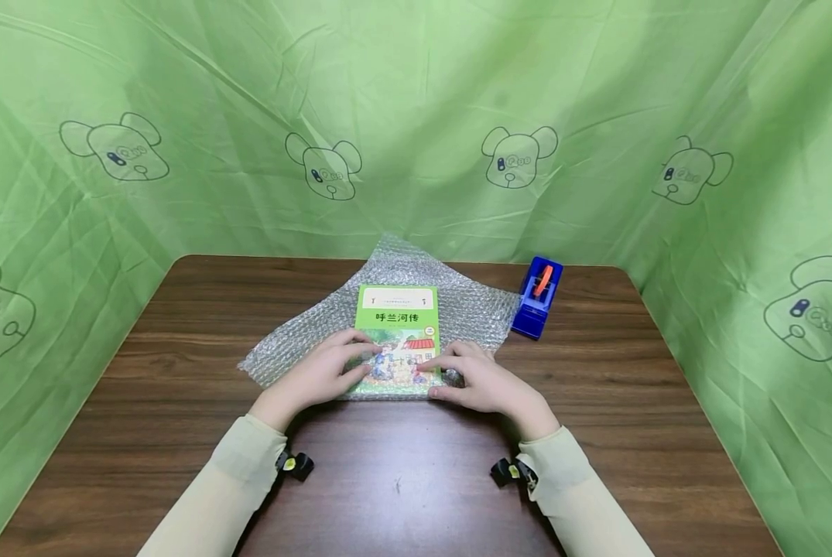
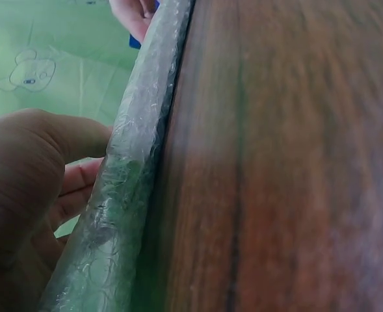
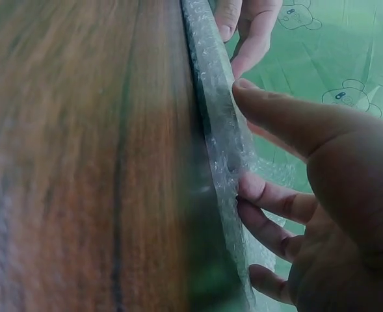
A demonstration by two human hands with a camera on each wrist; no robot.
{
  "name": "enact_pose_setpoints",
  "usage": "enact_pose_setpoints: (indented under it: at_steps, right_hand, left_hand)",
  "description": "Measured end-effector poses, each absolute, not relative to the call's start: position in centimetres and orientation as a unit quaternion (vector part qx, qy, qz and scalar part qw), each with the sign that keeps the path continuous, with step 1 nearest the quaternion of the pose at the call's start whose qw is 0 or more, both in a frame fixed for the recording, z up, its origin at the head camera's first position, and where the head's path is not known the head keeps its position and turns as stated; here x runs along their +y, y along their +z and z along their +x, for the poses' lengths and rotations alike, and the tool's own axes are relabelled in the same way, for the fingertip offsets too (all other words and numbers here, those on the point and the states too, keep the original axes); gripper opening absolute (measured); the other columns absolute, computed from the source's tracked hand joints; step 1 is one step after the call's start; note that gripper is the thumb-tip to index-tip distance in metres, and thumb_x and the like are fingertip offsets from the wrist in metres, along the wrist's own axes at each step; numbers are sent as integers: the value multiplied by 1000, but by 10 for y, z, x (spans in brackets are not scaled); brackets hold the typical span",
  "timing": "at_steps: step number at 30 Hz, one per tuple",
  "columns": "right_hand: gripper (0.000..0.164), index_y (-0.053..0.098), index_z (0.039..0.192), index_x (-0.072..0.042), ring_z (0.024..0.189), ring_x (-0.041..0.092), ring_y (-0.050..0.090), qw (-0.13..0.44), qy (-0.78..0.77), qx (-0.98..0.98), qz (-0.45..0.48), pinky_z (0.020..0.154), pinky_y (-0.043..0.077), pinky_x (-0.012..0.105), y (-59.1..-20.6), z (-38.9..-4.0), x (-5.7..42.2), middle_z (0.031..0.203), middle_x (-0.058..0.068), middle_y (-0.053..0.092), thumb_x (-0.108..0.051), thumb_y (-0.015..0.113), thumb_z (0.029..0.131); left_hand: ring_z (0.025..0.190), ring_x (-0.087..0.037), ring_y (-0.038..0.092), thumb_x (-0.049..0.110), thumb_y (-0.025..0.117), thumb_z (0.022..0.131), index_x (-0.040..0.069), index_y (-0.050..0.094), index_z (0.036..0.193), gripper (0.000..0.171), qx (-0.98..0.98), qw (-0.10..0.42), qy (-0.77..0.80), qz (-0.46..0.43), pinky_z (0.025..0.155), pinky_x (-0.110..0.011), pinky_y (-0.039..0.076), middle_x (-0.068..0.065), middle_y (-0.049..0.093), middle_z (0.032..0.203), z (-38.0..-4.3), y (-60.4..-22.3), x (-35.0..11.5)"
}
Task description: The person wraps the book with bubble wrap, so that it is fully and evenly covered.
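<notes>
A green book [image 1: 398,317] with an illustrated cover lies face up on a sheet of bubble wrap [image 1: 405,267], turned cornerwise on the table. Clear wrap is folded over the cover's lower, pictured part; the title part stays bare. My left hand [image 1: 321,370] rests on the left side of the wrapped cover, fingers loosely bent. From the other side, my right hand [image 1: 481,379] lays its fingertips on the lower right part. Both wrist views show the wrap's folded front edge [image 2: 136,117] along the book, with the right thumb [image 3: 269,107] at its top.
Right of the wrap, close to its corner, stands a blue tape dispenser [image 1: 537,302] with an orange wheel. The brown wooden table [image 1: 597,433] is enclosed at the back and sides by green cloth [image 1: 416,93] printed with bear heads.
</notes>
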State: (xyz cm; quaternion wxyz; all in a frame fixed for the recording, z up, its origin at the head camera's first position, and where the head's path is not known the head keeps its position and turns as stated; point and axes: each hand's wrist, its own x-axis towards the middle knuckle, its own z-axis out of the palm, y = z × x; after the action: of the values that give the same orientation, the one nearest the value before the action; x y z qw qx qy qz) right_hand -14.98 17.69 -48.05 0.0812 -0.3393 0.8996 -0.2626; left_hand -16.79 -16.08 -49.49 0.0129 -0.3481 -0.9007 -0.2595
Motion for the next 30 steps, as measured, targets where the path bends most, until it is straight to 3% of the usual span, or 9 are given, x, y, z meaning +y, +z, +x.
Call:
enact_pose_setpoints:
  at_steps: [5, 15, 24, 30]
  right_hand:
    - [35, 75, 142, -33, 123, 24, 55, 84, -271, 898, -337, 105, 45, 54, -481, -150, 177, 129, 0, 67, -41, 70, 108]
    - [34, 75, 141, -35, 125, 25, 56, 88, -264, 904, -326, 107, 44, 57, -484, -152, 174, 129, -1, 67, -37, 73, 107]
    - [33, 75, 139, -36, 128, 27, 55, 89, -266, 905, -319, 110, 43, 61, -483, -151, 174, 131, -1, 67, -38, 73, 106]
    - [33, 76, 139, -36, 127, 25, 55, 88, -266, 906, -318, 108, 43, 60, -483, -151, 173, 129, -3, 67, -38, 73, 106]
  left_hand:
    - [130, -30, 64, 19, 76, 104, 10, 72, 145, 42, -898, 14, -257, -358, 115, -56, 51, -8, 68, 140, -170, -496, -163]
    - [132, -31, 64, 21, 77, 104, 7, 70, 146, 45, -898, 8, -245, -365, 116, -56, 50, -10, 67, 141, -169, -492, -163]
    - [137, -29, 61, 38, 83, 99, 10, 68, 149, 60, -899, -15, -246, -361, 119, -55, 48, -8, 64, 147, -169, -490, -164]
    - [141, -31, 59, 34, 83, 99, 7, 70, 145, 55, -889, -7, -251, -383, 122, -57, 45, -10, 64, 150, -169, -489, -165]
